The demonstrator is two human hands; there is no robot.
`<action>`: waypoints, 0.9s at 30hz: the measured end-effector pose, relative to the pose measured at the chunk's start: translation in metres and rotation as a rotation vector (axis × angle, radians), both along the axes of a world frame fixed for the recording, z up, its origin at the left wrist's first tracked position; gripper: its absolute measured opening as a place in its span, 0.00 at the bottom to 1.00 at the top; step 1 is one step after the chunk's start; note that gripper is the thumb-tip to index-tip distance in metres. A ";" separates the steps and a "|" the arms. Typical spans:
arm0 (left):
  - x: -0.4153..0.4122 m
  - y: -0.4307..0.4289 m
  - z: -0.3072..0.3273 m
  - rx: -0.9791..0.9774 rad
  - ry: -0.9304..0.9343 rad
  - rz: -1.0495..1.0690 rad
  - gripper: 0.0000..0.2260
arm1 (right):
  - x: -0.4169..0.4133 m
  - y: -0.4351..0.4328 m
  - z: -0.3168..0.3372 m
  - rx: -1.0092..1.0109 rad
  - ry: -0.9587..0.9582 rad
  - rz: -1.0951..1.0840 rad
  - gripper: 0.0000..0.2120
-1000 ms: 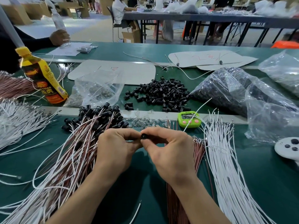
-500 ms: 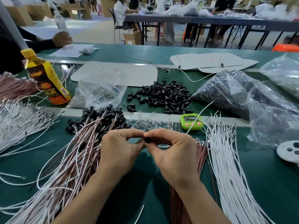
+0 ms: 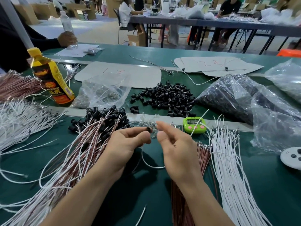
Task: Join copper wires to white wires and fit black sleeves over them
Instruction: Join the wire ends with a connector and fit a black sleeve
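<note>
Pinched between left hand (image 3: 127,144) thumb and forefinger: one short, glossy black sleeve (image 3: 148,129), cylindrical, with one thin white wire (image 3: 145,161) looping toward 6 o'clock. At 3 o'clock, right hand (image 3: 177,149), fingers relaxed and apart.

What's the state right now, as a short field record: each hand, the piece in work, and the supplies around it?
Left hand: pinches a black sleeve between thumb and forefinger
Right hand: beside it, fingers relaxed, gripping nothing that shows
Piece in work: a white wire loops down below the sleeve
Loose sleeves: heaped beyond the hands
White wires: fanned out on the right
Copper wires: bundle partly under the right hand
Sleeved wires: piled on the left
</note>
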State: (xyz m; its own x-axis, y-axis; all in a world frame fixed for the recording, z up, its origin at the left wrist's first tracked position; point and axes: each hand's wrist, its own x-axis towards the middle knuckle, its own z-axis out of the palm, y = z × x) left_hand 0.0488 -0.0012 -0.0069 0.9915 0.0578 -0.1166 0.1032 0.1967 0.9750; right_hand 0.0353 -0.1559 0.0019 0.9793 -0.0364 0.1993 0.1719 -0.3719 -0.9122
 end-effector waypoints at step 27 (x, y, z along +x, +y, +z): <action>0.004 -0.003 -0.010 0.322 -0.158 -0.007 0.13 | 0.016 -0.007 0.001 0.091 -0.020 -0.277 0.06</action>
